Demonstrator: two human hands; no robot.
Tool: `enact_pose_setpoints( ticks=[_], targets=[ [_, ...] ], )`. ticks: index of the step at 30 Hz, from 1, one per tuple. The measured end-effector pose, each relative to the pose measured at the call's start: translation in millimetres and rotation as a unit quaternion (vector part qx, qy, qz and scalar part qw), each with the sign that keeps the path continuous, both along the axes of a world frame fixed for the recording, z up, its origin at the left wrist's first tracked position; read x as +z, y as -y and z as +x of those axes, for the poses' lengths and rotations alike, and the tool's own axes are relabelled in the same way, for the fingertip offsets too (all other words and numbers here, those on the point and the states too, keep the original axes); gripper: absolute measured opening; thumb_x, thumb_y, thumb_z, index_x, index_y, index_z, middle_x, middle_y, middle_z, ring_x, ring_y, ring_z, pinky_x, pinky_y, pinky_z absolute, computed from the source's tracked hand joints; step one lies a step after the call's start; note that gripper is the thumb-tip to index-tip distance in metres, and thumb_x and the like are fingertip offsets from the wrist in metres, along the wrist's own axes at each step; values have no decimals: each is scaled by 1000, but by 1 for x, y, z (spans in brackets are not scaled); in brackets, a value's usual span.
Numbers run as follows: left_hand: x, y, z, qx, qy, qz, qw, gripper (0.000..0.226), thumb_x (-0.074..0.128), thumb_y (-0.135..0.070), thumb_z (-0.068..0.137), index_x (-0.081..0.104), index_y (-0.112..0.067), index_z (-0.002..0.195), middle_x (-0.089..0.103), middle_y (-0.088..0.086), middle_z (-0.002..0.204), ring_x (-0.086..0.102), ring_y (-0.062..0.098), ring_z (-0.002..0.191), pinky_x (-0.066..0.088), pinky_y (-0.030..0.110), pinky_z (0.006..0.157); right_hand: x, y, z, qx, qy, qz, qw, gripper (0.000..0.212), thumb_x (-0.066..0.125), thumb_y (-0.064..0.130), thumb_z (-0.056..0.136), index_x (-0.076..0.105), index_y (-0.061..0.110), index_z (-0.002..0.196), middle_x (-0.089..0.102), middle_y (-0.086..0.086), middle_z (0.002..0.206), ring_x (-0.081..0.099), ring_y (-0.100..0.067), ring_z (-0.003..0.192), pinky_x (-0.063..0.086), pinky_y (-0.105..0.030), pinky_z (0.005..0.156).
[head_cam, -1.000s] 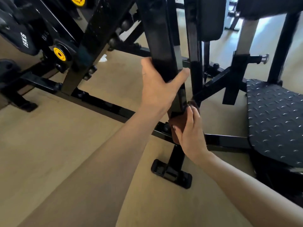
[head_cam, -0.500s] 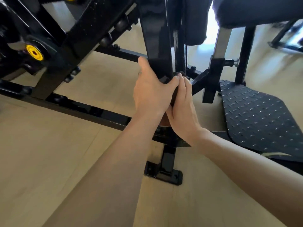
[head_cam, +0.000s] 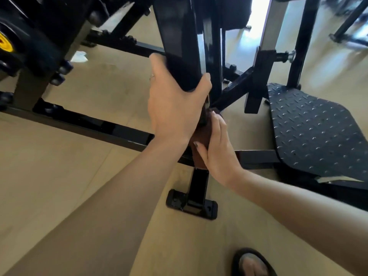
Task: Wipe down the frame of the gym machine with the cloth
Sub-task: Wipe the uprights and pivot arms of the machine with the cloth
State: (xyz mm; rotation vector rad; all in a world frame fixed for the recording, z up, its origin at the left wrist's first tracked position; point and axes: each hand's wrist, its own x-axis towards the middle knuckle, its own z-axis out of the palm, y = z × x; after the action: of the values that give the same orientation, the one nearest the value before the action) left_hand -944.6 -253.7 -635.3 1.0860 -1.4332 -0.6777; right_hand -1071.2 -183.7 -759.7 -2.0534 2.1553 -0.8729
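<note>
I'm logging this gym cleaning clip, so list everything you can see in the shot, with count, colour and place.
upright frame post: one, black, centre top, running down to the floor
floor crossbar: one, black, left to centre on the floor
base foot plate: one, black, bolted below centre
cloth: one, brown, pressed against the post low down
tread platform: one, black, studded, right
adjustment pin: one, silver-tipped, upper right
yellow hub: one, far left edge
white scrap: one, on the tan floor, upper left
sandalled foot: one, bottom edge
left hand: grips the post
right hand: holds the cloth to the post
</note>
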Motion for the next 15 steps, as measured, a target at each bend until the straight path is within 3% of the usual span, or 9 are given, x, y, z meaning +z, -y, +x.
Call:
enact_pose_setpoints(
  ticks=[4,6,9,11,13,15],
  targets=[
    [-11,0,-8,-7,-33,7,999,51,77,-41,84,46,-17,116,62,-5,104,62,9,97,57,24,77,-29,-13,-11,-30,-101,64,992,75,30,46,103,22,-2,159,29,-21,162,39,-36,146,43,-47,117],
    [-17,-2,-10,-16,-44,2,999,46,77,-38,84,45,-20,112,61,-5,102,62,11,96,57,25,76,-32,-12,-14,-17,-69,66,995,74,29,47,102,18,5,162,24,-15,165,37,-32,148,38,-43,120],
    [-21,1,-8,-34,-37,-5,999,44,78,-34,82,44,-21,108,59,-3,99,61,15,94,56,27,75,-23,-16,-28,61,88,66,992,77,61,26,102,14,26,163,17,9,166,35,-14,147,44,-31,115],
    [-25,4,-8,-52,-45,0,998,45,77,-34,82,45,-16,108,58,3,100,60,19,92,55,28,75,-8,-18,-47,102,205,70,971,84,71,13,95,25,43,158,33,23,157,42,-3,139,50,-19,104],
    [-30,8,-11,-63,-63,-2,996,45,76,-30,83,45,-12,109,56,9,103,59,22,93,53,26,75,11,-12,-67,69,354,57,931,79,76,13,87,42,55,144,58,25,135,62,-6,121,59,-24,89],
    [-38,9,-18,-57,-71,-16,996,46,75,-25,83,43,-8,110,54,15,106,57,23,93,52,25,75,21,10,-89,-29,454,49,889,59,79,22,85,52,52,128,68,17,118,72,-14,103,64,-33,75]
  ],
)
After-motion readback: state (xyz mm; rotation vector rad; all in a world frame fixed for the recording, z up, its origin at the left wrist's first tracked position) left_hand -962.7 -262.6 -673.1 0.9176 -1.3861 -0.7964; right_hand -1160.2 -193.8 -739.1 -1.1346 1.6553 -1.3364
